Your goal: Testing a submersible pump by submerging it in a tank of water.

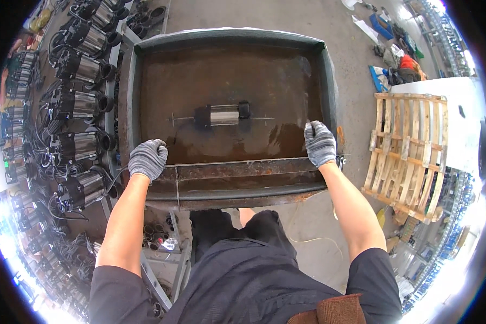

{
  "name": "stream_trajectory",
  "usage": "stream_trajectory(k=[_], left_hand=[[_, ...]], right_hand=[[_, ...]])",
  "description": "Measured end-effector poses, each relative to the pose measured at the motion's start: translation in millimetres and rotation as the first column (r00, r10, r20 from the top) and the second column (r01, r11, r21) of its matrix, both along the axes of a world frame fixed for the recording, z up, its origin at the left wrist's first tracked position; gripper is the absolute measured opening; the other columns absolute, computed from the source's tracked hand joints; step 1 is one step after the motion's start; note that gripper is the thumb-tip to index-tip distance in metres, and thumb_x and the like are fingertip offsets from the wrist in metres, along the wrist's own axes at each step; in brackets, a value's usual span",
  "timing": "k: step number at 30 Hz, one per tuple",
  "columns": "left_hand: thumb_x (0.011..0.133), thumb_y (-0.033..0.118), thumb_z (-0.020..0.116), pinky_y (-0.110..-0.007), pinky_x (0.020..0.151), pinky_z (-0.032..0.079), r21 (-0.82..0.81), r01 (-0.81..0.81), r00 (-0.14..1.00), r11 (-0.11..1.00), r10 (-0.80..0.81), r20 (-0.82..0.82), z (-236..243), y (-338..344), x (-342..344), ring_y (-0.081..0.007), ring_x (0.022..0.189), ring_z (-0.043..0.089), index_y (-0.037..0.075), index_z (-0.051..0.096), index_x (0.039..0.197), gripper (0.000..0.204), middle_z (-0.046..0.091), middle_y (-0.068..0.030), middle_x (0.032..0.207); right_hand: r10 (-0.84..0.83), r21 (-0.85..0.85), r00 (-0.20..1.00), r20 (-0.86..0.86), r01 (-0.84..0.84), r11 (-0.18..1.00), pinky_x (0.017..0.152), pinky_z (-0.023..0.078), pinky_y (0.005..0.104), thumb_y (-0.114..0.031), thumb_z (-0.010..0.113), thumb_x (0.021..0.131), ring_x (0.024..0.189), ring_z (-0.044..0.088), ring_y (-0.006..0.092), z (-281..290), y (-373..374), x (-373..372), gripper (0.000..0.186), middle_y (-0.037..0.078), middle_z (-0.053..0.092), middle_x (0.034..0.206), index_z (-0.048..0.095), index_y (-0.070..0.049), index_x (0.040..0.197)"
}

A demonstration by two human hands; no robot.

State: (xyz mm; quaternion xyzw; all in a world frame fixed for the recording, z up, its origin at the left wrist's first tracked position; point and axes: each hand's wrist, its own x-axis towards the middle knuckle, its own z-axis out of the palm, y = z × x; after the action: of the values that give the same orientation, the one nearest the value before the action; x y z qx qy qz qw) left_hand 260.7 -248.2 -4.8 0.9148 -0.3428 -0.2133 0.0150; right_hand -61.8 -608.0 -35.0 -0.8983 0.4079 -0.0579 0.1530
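Observation:
Both my hands wear grey striped knit gloves. My left hand [148, 159] is curled closed at the left end of a rusty metal crossbar [248, 169] near the tank's front; what it grips is hidden. My right hand [321, 143] is likewise curled closed near the bar's right end, its grip unclear. Between and beyond them, a steel cylindrical pump [224, 114] with dark end caps and thin rods at either end lies in the brownish water of a metal tank [229, 35].
Several steel pumps with coiled cables [78, 146] line a rack at left. At right stand a wooden pallet [402, 154] and a white board [461, 108]; a pile of cloths and bags [407, 65] lies beyond. A metal frame [175, 259] is below the tank.

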Motion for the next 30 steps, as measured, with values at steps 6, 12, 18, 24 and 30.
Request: stream_trajectory(k=[6,12,18,24,30], left_hand=[[0.09,0.027,0.053,-0.045,0.091,0.053,-0.013,-0.015,1.0,1.0,0.015,0.005,1.8,0.4,0.4,-0.0366,0.099,0.067,0.008,0.073,0.107,0.032,0.072,-0.0179,0.105],[0.089,0.026,0.053,-0.045,0.091,0.053,-0.016,-0.004,1.0,1.0,0.004,0.005,-1.1,1.8,0.3,-0.0366,0.099,0.067,0.008,0.073,0.107,0.032,0.072,-0.018,0.106],[0.089,0.027,0.053,-0.045,0.09,0.053,-0.018,-0.018,1.0,1.0,0.018,-0.009,-2.9,4.0,0.0,-0.0367,0.099,0.067,0.008,0.073,0.107,0.032,0.072,-0.018,0.105],[0.089,0.027,0.053,-0.045,0.09,0.053,0.004,-0.009,1.0,1.0,0.009,-0.002,6.9,-0.1,1.5,-0.0367,0.099,0.067,0.009,0.073,0.107,0.033,0.071,-0.0178,0.105],[0.089,0.027,0.051,-0.045,0.09,0.053,0.008,0.003,1.0,1.0,-0.003,-0.005,3.0,-0.8,0.4,-0.0361,0.099,0.067,0.009,0.073,0.106,0.033,0.072,-0.0173,0.106]], right_hand=[[-0.009,0.058,1.0,-0.01,0.01,0.998,0.085,0.052,0.0477,-0.029,0.052,0.1,0.096,0.065,0.0411,7.5,3.0,6.1,0.03,0.021,0.068,0.102,0.067,-0.003,0.101],[-0.014,0.054,0.999,-0.041,0.016,0.998,0.085,0.052,0.0474,-0.029,0.052,0.1,0.096,0.065,0.0409,6.8,2.2,4.8,0.031,0.021,0.068,0.102,0.067,-0.003,0.1],[-0.013,0.037,0.999,-0.031,0.014,0.999,0.084,0.052,0.0475,-0.029,0.052,0.1,0.095,0.065,0.0412,7.9,5.0,6.6,0.03,0.021,0.068,0.101,0.067,-0.003,0.1],[-0.004,0.049,1.0,0.01,0.004,0.999,0.083,0.052,0.0477,-0.027,0.053,0.1,0.094,0.065,0.0414,12.0,6.6,8.6,0.028,0.021,0.068,0.099,0.066,-0.003,0.099],[-0.007,0.038,1.0,-0.009,0.008,0.999,0.082,0.052,0.0478,-0.027,0.053,0.1,0.094,0.064,0.0415,13.0,5.9,7.8,0.028,0.021,0.068,0.099,0.066,-0.003,0.098]])
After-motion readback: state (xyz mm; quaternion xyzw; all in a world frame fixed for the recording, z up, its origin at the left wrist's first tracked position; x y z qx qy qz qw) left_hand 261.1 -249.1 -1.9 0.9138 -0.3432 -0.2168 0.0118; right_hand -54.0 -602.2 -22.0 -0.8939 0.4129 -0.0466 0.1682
